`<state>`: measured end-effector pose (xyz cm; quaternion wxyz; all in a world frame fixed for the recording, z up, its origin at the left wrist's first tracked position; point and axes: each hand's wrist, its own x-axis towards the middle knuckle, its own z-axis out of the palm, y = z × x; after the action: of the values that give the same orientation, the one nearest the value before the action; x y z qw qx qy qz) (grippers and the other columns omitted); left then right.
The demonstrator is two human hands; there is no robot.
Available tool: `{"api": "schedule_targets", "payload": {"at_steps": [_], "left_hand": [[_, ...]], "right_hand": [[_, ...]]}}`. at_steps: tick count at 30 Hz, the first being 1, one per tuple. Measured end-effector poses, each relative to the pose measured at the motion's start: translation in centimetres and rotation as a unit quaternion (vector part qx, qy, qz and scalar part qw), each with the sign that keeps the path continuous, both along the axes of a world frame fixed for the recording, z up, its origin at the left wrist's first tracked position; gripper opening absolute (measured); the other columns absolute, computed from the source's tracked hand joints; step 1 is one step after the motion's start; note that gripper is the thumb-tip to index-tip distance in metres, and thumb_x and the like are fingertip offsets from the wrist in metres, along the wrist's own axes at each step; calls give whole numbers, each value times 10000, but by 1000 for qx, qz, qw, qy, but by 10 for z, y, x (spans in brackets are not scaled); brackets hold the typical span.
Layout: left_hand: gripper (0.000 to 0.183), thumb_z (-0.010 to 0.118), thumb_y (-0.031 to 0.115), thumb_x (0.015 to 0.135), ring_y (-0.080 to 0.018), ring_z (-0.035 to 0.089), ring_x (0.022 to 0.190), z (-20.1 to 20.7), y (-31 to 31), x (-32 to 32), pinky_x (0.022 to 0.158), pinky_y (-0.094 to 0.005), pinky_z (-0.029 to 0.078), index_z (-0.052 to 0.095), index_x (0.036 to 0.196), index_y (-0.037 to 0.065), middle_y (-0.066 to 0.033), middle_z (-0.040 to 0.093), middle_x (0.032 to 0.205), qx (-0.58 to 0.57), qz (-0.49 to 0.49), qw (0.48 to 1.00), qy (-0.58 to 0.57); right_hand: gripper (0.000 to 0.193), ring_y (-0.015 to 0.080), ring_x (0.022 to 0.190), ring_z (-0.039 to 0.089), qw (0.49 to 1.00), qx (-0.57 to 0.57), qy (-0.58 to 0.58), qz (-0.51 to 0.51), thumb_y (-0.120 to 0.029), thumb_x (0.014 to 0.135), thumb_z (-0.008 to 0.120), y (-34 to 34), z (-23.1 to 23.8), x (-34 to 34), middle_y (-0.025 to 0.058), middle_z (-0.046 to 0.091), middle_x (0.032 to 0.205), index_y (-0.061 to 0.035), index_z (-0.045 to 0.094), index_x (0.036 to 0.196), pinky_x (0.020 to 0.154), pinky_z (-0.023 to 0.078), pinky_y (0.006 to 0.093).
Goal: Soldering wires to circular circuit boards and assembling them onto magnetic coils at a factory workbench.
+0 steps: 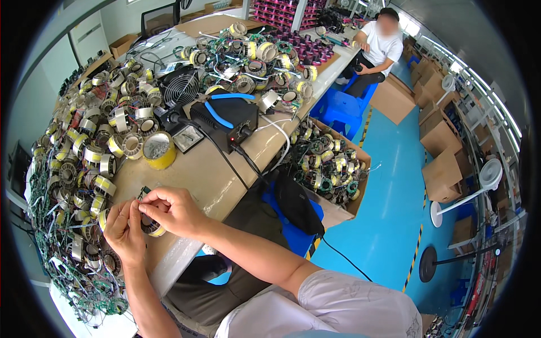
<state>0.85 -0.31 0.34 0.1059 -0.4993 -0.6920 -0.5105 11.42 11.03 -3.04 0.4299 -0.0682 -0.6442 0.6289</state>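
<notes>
Close together above the table's near edge, my left hand and my right hand pinch thin wires between their fingertips. The wires belong, it seems, to a ring-shaped motor stator with a yellow band, partly hidden under my right hand. A large heap of similar wound stators with green wires lies right beside my left hand. Beyond my hands stands a yellow round tin with greyish stuff in it. A black soldering station carries blue-handled pliers on top.
A small fan and a second stator heap fill the table's far part. To the right, a carton of stators stands by a black bag. A co-worker sits at the far end near a blue stool.
</notes>
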Motion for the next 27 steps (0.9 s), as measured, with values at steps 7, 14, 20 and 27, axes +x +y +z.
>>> {"api": "schedule_targets", "payload": {"at_steps": [7, 14, 20, 27], "left_hand": [[103, 701, 7, 936, -148, 631, 754, -3, 5, 0, 664, -269, 498, 750, 998, -58, -106, 718, 906, 14, -9, 1000, 14], [113, 709, 10, 927, -182, 659, 767, 2, -2, -2, 690, -288, 513, 750, 1005, -62, -125, 727, 914, -3, 0, 1000, -11], [85, 723, 9, 895, -199, 685, 728, 6, 0, 4, 642, -301, 528, 776, 957, -15, -134, 737, 881, 6, 14, 1000, -13], [98, 775, 11, 851, -162, 671, 662, -2, 1, 1, 579, -272, 516, 788, 947, 0, -103, 737, 836, 59, 36, 997, -29]], "right_hand": [[157, 8, 602, 497, 1000, 12, -10, -10, -121, 940, 739, 2, 2, 4, 6, 683, 745, 28, 702, 974, 514, 395, 220], [162, 19, 631, 535, 1000, 8, -3, -3, -121, 939, 738, -1, 3, 0, 17, 697, 763, 29, 704, 989, 542, 429, 218], [163, 21, 735, 599, 995, -78, -29, 49, -121, 954, 734, -3, -6, -2, -11, 699, 858, 13, 702, 1040, 627, 484, 195], [138, 30, 773, 629, 995, -95, -39, 11, -19, 929, 736, -3, 2, 1, 28, 737, 908, 47, 726, 1049, 672, 510, 190]]}}
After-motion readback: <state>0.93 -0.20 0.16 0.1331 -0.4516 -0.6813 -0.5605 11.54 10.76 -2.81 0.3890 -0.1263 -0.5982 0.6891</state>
